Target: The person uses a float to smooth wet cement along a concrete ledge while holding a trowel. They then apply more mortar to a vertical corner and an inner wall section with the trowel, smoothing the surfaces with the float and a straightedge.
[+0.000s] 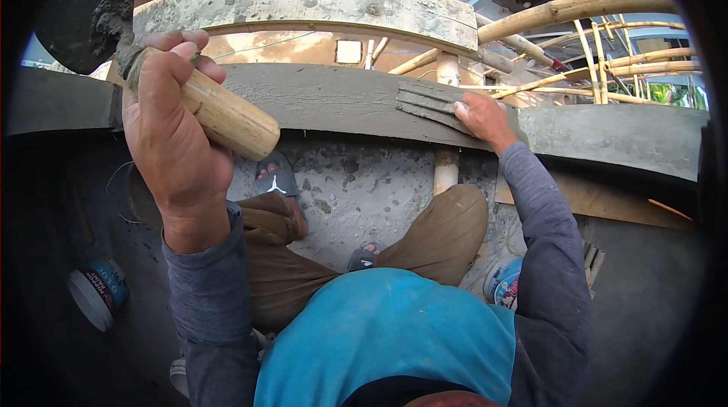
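Observation:
My left hand (171, 126) is wrapped round the wooden handle (231, 115) of a trowel, raised at the left. Its dark rounded blade (87, 16) is coated in wet grey mortar. At the right, my right hand (485, 119) grips a flat, ridged grey board (432, 106) caked with mortar. This board lies at a slant against the top face of the grey plastered ledge (318, 96), its left end pointing away from my hand. My right thumb rests on the board, and the fingers are partly hidden.
Beyond the ledge runs a mortar-spattered plank (303, 1), with bamboo poles (576, 12) crossing at the right. Below are my sandalled feet (277, 179) on a rough cement floor (356, 202). Paint buckets stand at left (98, 293) and right (504, 283).

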### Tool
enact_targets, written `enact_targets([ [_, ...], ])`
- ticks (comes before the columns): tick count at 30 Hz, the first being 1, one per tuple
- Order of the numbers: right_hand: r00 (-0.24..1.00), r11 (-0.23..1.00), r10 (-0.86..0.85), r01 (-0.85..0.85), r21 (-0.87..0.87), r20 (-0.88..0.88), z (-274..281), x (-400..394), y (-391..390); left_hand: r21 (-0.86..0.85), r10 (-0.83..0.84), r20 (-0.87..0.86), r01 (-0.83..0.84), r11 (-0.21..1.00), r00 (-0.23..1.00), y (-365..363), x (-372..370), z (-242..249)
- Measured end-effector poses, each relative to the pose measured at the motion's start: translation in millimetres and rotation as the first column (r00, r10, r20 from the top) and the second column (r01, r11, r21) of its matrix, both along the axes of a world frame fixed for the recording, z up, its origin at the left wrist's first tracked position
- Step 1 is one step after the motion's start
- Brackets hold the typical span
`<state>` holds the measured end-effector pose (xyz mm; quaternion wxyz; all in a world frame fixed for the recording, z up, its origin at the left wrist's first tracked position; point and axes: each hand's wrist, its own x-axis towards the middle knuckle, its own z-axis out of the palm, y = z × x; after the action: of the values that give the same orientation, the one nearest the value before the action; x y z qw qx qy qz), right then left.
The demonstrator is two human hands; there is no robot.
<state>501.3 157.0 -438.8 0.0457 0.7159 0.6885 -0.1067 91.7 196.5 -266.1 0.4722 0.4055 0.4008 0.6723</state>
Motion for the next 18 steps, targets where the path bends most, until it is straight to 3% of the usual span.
enact_targets([
  [7,0.997,1.0,-0.016,0.017,0.014,-0.069,-5.8,-49.0,19.3,0.027,-0.017,-0.035,0.017,0.999,0.999,0.5,-1.8,1.2],
  [11,0.998,1.0,0.01,-0.011,-0.014,-0.064,-20.4,-69.3,40.9,0.007,-0.001,0.028,0.001,1.0,1.0,-1.0,0.7,4.7],
  [13,0.988,0.999,0.042,-0.043,-0.003,-0.149,-18.9,-81.9,45.6,0.004,0.007,0.018,-0.007,1.0,1.0,-1.3,-1.8,3.8],
  [16,0.995,0.998,0.006,-0.012,-0.059,-0.103,-11.2,-95.1,54.8,0.034,0.027,-0.016,-0.026,0.999,1.0,0.8,-2.6,2.7],
  [18,0.996,0.996,0.009,-0.017,-0.085,-0.09,-6.9,-96.8,58.7,0.021,0.012,0.065,-0.013,1.0,0.998,2.0,0.1,1.4],
])
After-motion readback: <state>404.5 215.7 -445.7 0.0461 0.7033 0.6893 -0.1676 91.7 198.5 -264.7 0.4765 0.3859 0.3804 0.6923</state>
